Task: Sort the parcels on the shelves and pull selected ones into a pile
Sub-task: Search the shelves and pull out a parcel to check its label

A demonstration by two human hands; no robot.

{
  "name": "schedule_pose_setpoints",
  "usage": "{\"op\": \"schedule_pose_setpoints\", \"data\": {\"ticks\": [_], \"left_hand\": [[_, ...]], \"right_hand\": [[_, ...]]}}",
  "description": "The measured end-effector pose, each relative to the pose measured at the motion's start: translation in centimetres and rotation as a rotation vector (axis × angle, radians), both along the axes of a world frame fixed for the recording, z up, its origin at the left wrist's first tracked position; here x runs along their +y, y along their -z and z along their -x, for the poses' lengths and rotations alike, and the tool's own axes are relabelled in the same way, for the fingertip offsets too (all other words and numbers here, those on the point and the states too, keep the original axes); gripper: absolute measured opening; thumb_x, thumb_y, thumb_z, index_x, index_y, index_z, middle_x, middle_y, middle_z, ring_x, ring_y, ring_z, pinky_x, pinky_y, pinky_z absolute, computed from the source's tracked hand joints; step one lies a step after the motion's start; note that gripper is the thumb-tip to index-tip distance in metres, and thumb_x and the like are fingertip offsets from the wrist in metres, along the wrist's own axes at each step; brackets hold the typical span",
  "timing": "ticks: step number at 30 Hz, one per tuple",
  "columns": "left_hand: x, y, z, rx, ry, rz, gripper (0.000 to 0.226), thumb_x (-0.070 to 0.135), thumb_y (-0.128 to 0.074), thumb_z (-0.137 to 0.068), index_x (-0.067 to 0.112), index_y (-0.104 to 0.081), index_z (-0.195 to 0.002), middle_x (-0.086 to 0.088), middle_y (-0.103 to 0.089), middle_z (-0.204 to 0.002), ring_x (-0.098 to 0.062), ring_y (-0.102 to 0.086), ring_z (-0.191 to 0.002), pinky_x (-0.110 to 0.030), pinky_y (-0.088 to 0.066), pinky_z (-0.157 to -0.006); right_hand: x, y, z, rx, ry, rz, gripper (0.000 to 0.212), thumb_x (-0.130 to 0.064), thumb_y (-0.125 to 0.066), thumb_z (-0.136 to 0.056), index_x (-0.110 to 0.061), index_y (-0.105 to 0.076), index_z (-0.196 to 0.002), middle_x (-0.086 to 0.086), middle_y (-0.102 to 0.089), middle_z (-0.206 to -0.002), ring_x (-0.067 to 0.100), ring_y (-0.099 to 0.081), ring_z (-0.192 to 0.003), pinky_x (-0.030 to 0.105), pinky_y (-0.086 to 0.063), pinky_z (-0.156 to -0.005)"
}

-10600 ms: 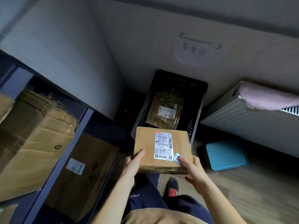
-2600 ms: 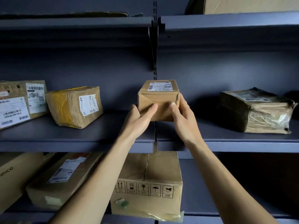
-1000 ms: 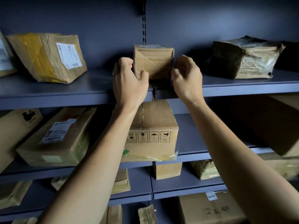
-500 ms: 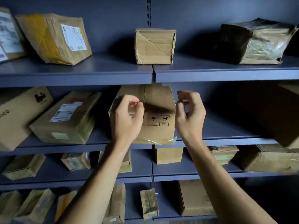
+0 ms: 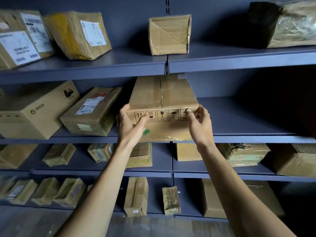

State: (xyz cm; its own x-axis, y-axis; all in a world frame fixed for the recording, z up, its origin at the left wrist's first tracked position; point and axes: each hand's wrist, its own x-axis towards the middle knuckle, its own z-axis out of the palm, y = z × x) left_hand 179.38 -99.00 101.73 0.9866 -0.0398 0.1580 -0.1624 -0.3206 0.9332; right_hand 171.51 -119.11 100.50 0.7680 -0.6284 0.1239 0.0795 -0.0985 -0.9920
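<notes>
Clasping the front corners, left hand [image 5: 130, 124] and right hand [image 5: 201, 127] hold a creased carton [image 5: 162, 94] (pictogram-printed).

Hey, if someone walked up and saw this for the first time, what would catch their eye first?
The left hand and right hand hold the front corners of a symbol-printed carton at the centre, on the second shelf down. Above it a small taped box sits apart from its neighbours, and a PICO box lies far left on the carton's own shelf.
</notes>
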Motion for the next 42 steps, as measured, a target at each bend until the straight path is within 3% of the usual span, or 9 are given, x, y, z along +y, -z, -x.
{"op": "schedule_pose_setpoints", "data": {"ticks": [3, 6, 10, 18, 24, 28, 36, 39, 42], "left_hand": [[0.3, 0.4, 0.4, -0.004, -0.041, 0.097, 0.078, 0.06, -0.073, -0.072, 0.033, -0.043, -0.139, -0.001, -0.058, -0.134, -0.019, -0.059, -0.121, -0.044, -0.05, -0.107], [1.2, 0.8, -0.3, 0.066, -0.12, 0.215, 0.04, 0.051, -0.068, -0.093, 0.025, -0.059, -0.122, -0.006, -0.067, -0.125, -0.022, -0.064, -0.111, -0.037, -0.052, -0.093], [2.9, 0.5, -2.5, 0.378, -0.094, 0.415, 0.061, 0.073, -0.047, -0.093, 0.022, -0.067, -0.118, -0.003, -0.073, -0.111, -0.021, -0.064, -0.109, -0.041, -0.045, -0.099], [3.0, -0.2, -4.4, 0.663, 0.331, 0.45, 0.073, 0.078, -0.054, -0.087, 0.021, -0.07, -0.129, -0.015, -0.075, -0.12, -0.036, -0.069, -0.117, -0.054, -0.048, -0.108], [3.3, 0.4, -5.5, 0.577, 0.217, 0.573, 0.06, 0.064, -0.063, -0.088, 0.017, -0.072, -0.126, -0.014, -0.075, -0.12, -0.033, -0.069, -0.105, -0.045, -0.053, -0.094], [3.9, 0.1, -6.7, 0.559, 0.176, 0.567, 0.054, 0.063, -0.061, -0.089, 0.018, -0.076, -0.114, -0.011, -0.078, -0.103, -0.028, -0.071, -0.086, -0.037, -0.052, -0.079], [-0.5, 0.5, -1.1, 0.54, 0.272, 0.528, 0.064, 0.068, -0.042, -0.097, 0.018, -0.071, -0.125, -0.014, -0.075, -0.121, -0.032, -0.069, -0.114, -0.045, -0.049, -0.101], [-5.1, 1.2, 3.3, 0.544, 0.374, 0.394, 0.084, 0.09, -0.039, -0.083, 0.027, -0.066, -0.131, 0.001, -0.071, -0.132, -0.021, -0.067, -0.121, -0.045, -0.044, -0.112], [-8.5, 1.7, 5.4, 0.481, 0.301, 0.268, 0.115, 0.102, -0.053, -0.061, 0.036, -0.042, -0.154, 0.012, -0.044, -0.155, -0.015, -0.045, -0.141, -0.04, -0.028, -0.123]], "right_hand": [[0.1, 0.6, 0.8, -0.017, 0.015, -0.008, 0.037, -0.038, -0.063, -0.102, -0.027, -0.053, -0.135, -0.001, -0.056, -0.136, 0.009, -0.055, -0.121, 0.029, -0.041, -0.108], [0.7, 1.1, 1.4, -0.047, 0.098, -0.031, 0.028, -0.036, -0.063, -0.102, -0.026, -0.052, -0.125, -0.001, -0.055, -0.131, 0.009, -0.056, -0.117, 0.02, -0.042, -0.1], [0.9, 1.0, 1.5, -0.061, 0.143, -0.066, 0.02, -0.042, -0.061, -0.102, -0.025, -0.057, -0.112, 0.001, -0.06, -0.118, 0.008, -0.059, -0.1, 0.013, -0.042, -0.08], [1.1, 0.6, 0.2, 0.03, 0.009, -0.174, 0.042, -0.052, -0.042, -0.107, -0.031, -0.067, -0.133, -0.027, -0.061, -0.12, -0.014, -0.048, -0.111, 0.029, -0.032, -0.097], [5.1, 1.7, 0.7, -0.012, 0.138, -0.195, 0.078, -0.071, -0.045, -0.088, -0.024, -0.049, -0.151, -0.005, -0.056, -0.148, 0.01, -0.049, -0.137, 0.037, -0.034, -0.119], [8.4, 2.1, 0.4, -0.076, 0.226, -0.223, 0.093, -0.08, -0.045, -0.079, -0.032, -0.037, -0.159, -0.011, -0.045, -0.158, 0.006, -0.038, -0.147, 0.041, -0.028, -0.126], [2.0, 2.2, -0.2, -0.091, 0.451, -0.159, 0.074, -0.073, -0.037, -0.088, -0.024, -0.053, -0.141, 0.0, -0.059, -0.138, 0.021, -0.053, -0.13, 0.045, -0.039, -0.114], [-3.9, 1.7, -0.6, -0.029, 0.497, -0.11, 0.071, -0.061, -0.027, -0.104, -0.021, -0.03, -0.163, 0.005, -0.037, -0.165, 0.023, -0.031, -0.153, 0.043, -0.021, -0.126], [-7.8, 1.6, -0.7, 0.046, 0.454, -0.106, 0.068, -0.054, -0.02, -0.111, -0.021, -0.004, -0.168, -0.001, -0.008, -0.175, 0.016, -0.006, -0.161, 0.038, -0.005, -0.13]]}}
